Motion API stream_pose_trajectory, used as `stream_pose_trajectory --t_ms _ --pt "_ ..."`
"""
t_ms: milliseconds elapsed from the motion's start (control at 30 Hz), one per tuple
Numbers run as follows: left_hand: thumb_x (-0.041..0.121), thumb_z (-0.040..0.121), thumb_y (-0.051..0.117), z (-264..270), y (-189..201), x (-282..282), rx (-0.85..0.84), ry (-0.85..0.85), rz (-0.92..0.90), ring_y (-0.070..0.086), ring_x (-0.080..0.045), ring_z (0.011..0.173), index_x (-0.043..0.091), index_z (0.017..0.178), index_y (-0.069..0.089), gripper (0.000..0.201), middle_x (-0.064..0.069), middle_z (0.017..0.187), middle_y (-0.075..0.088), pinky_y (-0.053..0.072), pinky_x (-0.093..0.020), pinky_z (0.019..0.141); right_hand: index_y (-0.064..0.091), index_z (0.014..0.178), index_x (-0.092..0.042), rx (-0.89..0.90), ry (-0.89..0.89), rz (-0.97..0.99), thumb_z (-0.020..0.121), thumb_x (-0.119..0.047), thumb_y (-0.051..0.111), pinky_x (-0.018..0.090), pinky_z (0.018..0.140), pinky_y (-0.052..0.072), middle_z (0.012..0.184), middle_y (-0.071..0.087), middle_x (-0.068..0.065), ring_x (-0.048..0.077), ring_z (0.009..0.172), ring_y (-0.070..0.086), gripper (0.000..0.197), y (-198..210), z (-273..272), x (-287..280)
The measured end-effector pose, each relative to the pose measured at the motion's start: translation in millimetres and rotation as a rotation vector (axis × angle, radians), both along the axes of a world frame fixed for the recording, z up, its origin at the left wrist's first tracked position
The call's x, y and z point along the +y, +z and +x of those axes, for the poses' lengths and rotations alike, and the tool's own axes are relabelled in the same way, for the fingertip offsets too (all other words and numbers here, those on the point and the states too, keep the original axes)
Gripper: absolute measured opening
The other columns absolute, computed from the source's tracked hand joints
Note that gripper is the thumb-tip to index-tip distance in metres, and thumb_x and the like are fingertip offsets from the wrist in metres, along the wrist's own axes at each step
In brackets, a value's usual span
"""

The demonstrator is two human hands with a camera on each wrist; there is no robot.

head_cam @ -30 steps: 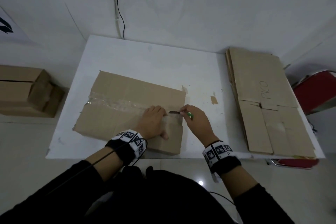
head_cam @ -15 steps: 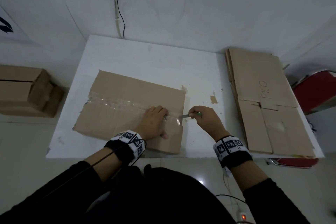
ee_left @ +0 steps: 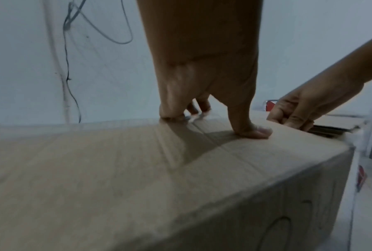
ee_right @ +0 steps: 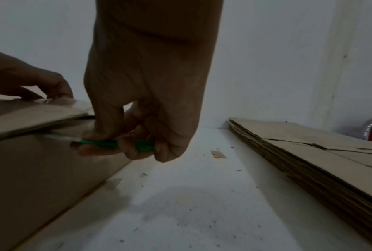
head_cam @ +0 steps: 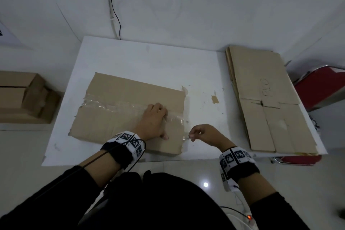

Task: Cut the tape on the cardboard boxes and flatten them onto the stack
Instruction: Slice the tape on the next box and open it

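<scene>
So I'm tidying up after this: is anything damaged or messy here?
Yes. A torn brown scrap and small specks litter the white table between the taped box and the flattened stack. The stack's top sheet has a ragged tear mid-sheet.

On my head view I see black long sleeves (head_cam: 61, 183) pushed up short of both wrists, and dark clothing fills the bottom of the frame. Each wrist carries a black band (head_cam: 119, 153) topped by a white strip printed with square black-and-white markers (head_cam: 130, 139); the right one (head_cam: 235, 157) is the same. A thin black cable (head_cam: 82, 167) runs from the left band back along the forearm.
</scene>
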State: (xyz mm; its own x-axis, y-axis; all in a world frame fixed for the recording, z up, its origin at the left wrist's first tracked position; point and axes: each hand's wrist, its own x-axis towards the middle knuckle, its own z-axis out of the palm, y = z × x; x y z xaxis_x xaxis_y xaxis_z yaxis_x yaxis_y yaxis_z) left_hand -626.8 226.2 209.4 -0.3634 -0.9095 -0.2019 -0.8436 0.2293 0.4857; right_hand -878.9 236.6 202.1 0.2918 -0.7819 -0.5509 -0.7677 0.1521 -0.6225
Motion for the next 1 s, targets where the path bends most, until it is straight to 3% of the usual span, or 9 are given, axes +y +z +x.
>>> stream_pose_trajectory --t_ms 100,200,333,500,667,767,833,933,1000 --pt "0.057 0.061 0.076 0.0 3.6 8.5 -0.135 -0.058 -0.08 0.033 -0.024 0.112 0.013 0.118 0.053 0.075 -0.006 0.122 0.038 0.03 -0.034 0.101 0.065 0.088 -0.017 -0.095 -0.202 -0.031 0.096 -0.025 0.061 0.019 0.06 0.044 0.078 0.075 -0.005 0.002 0.059 0.059 0.012 -3.3 -9.4 13.9" --pt "0.055 0.081 0.051 -5.5 0.3 21.1 -0.035 -0.074 -0.177 0.047 -0.026 0.101 0.003 0.104 0.064 0.058 -0.011 0.104 0.053 0.043 -0.036 0.092 0.058 0.094 -0.009 -0.188 -0.445 -0.122 0.099 -0.028 0.056 0.023 0.055 0.044 0.079 0.076 0.0 0.014 0.05 0.052 0.02 -0.7 -23.4 23.1" --pt "0.064 0.085 0.028 -19.8 -9.8 32.4 -0.029 0.089 -0.045 0.043 -0.025 0.106 0.003 0.115 0.055 0.073 -0.012 0.113 0.048 0.041 -0.036 0.096 0.054 0.084 -0.012 -0.255 -0.559 -0.241 0.1 -0.027 0.053 0.026 0.062 0.037 0.072 0.066 -0.001 0.011 0.059 0.047 0.021 -0.5 -17.4 26.2" --pt "0.063 0.086 0.051 -33.3 -23.1 45.7 -0.012 0.187 0.043 0.02 -0.03 0.131 0.007 0.148 0.021 0.089 -0.015 0.143 0.021 0.019 -0.038 0.112 0.058 0.09 -0.013 -0.255 -0.471 -0.335 0.097 -0.022 0.06 0.01 0.068 0.04 0.085 0.066 -0.005 -0.003 0.075 0.057 0.012 -1.2 13.4 23.3" --pt "0.062 0.084 0.055 -29.5 -27.6 49.6 0.099 0.237 0.006 0.019 -0.026 0.128 0.016 0.151 0.022 0.088 -0.014 0.141 0.022 0.017 -0.031 0.107 0.059 0.09 -0.011 -0.137 -0.341 -0.403 0.093 -0.025 0.066 0.005 0.069 0.039 0.084 0.062 -0.013 -0.008 0.079 0.056 0.016 -8.7 32.9 20.8" --pt "0.082 0.069 0.034 -29.4 -29.9 49.1 0.088 0.236 0.039 0.017 -0.024 0.125 0.02 0.152 0.02 0.104 -0.012 0.14 0.021 0.02 -0.032 0.107 0.055 0.085 -0.017 -0.077 -0.317 -0.497 0.094 -0.026 0.064 0.009 0.07 0.04 0.081 0.061 -0.017 -0.008 0.079 0.057 0.016 -12.3 32.6 18.4" --pt "0.083 0.061 0.017 -28.8 -31.1 49.4 0.091 0.229 0.034 0.016 -0.023 0.125 0.022 0.152 0.018 0.11 -0.012 0.139 0.02 0.022 -0.033 0.106 0.052 0.083 -0.025 -0.04 -0.303 -0.553 0.095 -0.027 0.064 0.02 0.074 0.045 0.08 0.061 -0.019 -0.004 0.081 0.059 0.016 -15.6 32.8 17.1" --pt "0.084 0.058 0.015 -29.1 -32.9 50.1 0.085 0.227 0.048 0.016 -0.024 0.126 0.023 0.153 0.016 0.112 -0.013 0.14 0.019 0.023 -0.035 0.107 0.052 0.087 -0.029 -0.006 -0.309 -0.635 0.096 -0.029 0.061 0.036 0.08 0.047 0.084 0.059 -0.021 0.01 0.086 0.057 0.013 -22.2 39.0 16.5" --pt "0.086 0.057 0.015 -28.3 -32.6 49.1 0.091 0.23 0.059 0.018 -0.026 0.128 0.023 0.153 0.014 0.115 -0.013 0.14 0.02 0.024 -0.036 0.108 0.052 0.089 -0.029 -0.016 -0.332 -0.65 0.096 -0.029 0.06 0.035 0.081 0.044 0.085 0.057 -0.024 0.013 0.087 0.053 0.011 -25.5 47.2 13.3"
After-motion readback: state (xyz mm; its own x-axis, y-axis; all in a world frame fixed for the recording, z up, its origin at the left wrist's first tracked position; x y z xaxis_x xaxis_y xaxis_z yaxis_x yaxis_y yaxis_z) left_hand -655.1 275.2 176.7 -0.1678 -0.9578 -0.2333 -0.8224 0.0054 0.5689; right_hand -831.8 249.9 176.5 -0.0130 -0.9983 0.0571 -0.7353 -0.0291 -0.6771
